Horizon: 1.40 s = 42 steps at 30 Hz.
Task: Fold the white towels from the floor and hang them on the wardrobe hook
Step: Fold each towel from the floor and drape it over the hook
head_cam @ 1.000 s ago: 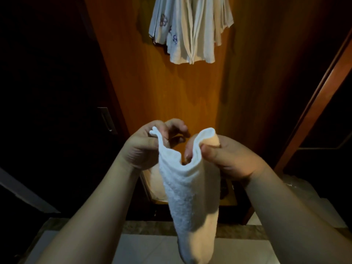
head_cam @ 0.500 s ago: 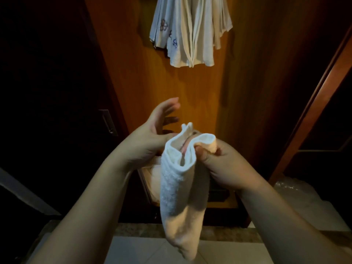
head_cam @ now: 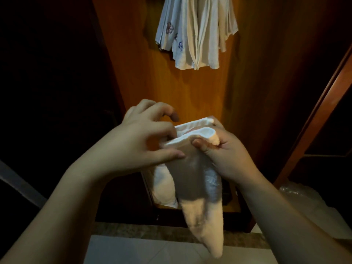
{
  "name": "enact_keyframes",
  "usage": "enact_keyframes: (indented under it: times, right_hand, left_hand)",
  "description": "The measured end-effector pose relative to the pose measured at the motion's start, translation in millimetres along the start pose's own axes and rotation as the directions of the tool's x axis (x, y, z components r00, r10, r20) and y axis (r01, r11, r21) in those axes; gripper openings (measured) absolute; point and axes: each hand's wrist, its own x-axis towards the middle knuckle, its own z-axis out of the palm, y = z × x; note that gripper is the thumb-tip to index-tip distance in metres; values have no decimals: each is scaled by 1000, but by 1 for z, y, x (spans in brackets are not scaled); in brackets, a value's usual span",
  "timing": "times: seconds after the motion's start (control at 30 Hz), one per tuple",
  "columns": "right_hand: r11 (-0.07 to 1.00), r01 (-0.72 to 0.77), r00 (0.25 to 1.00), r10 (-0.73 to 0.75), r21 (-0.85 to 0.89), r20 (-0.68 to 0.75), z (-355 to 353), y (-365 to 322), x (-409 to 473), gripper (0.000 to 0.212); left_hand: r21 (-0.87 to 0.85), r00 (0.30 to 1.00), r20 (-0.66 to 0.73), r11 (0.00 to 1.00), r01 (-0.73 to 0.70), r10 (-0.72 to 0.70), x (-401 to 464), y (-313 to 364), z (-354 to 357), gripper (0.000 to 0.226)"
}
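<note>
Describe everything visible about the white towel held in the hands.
The white towel looks like soft terry cloth, folded into a narrow, layered strip. Its top edges lie between both hands, and its tapered lower end hangs free toward the floor. The right hand pinches its folded top; the left hand touches its left side, thumb against the cloth.

Left hand [head_cam: 144, 141] back onto the white towel [head_cam: 198, 178], its top edge now stretched wide.

Two bare arms come in from the bottom of the picture. No sleeves cover them as far down as the picture shows. The left hand [head_cam: 144, 138] and the right hand [head_cam: 226, 153] wear no gloves. The fingernails are short and plain.
</note>
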Motion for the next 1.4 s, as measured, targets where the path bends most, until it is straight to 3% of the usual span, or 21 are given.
enact_keyframes:
  times: [0.07, 0.13, 0.27, 0.37, 0.47, 0.53, 0.6, 0.67, 0.73, 0.83, 0.93, 1.03, 1.13, 1.17, 1.2, 1.3, 1.4]
  right_hand:
    - [999, 16, 1000, -16, -48, 1, 0, 0, 0, 19]
    - [998, 25, 1000, -25, -52, 16, 0, -1, -1, 17]
    - [998, 57, 996, -59, -28, -66, -1, -5, 2, 20]
    - [998, 63, 991, -63, -6, -121, -7, -10, 8, 31]
    - [990, 75, 982, -52, 123, -180, -14, -14, 17, 59]
    - [965, 28, 980, 25, 261, -197, -16, -14, 24, 60]
    - [951, -5, 977, 71, 309, -202, -15, -15, 29, 50]
    - [962, -4, 969, 71, 274, -235, -15, -14, 34, 43]
    - [984, 4, 958, 48, 181, -282, -14, -17, 39, 38]
    - [1000, -20, 945, 24, 15, -328, -13, -14, 49, 42]
    - [993, -71, 940, 98, 94, -327, -14, -7, 55, 49]
    - [953, -115, 971, 167, 281, -170, -21, 6, 51, 62]
    - [842, -291, 951, 305, 455, 44, -23, 27, 34, 105]
    - [824, -345, 936, 337, 450, 102, -22, 34, 28, 110]
    - [820, -396, 918, 365, 413, 155, -20, 42, 21, 105]
    - [827, -488, 868, 425, 280, 257, -18, 64, 9, 64]
    - [822, -496, 867, 453, 280, 207, -12, 78, 7, 63]
  left_hand:
    - [137, 998, 51, 990, -36, 30, 5, -4, -7, 48]
    - [137, 994, 75, 987, -89, 79, 8, -10, -9, 45]
    - [-187, 999, -39, 982, -5, -3, 13, -12, 4, 22]
    - [-453, 969, -182, 889, 70, -169, 16, -7, 20, 11]
    - [-819, 918, -252, 573, -34, -307, 25, -1, 35, 32]
    - [-945, 883, -217, 317, -82, -417, 33, 3, 41, 36]
    - [-988, 866, -86, 157, -8, -494, 36, 5, 47, 39]
    - [-979, 877, 59, 144, 145, -477, 37, 4, 50, 43]
    - [-963, 897, 120, 171, 210, -425, 35, 1, 52, 34]
    - [-971, 901, 80, 172, 167, -425, 35, 0, 49, 18]
    - [-964, 885, 68, 198, 177, -460, 42, -1, 48, 19]
    - [-962, 854, 127, 147, 230, -505, 51, -2, 46, 24]
    - [-963, 835, 105, 153, 221, -541, 59, -4, 39, 26]
    - [-968, 826, 87, 149, 202, -556, 62, -5, 36, 24]
    - [-973, 814, 77, 136, 188, -576, 66, -7, 32, 21]
    - [-976, 787, 95, 100, 194, -610, 76, -13, 20, 20]
    - [-966, 792, 190, 32, 256, -580, 84, -20, 9, 24]
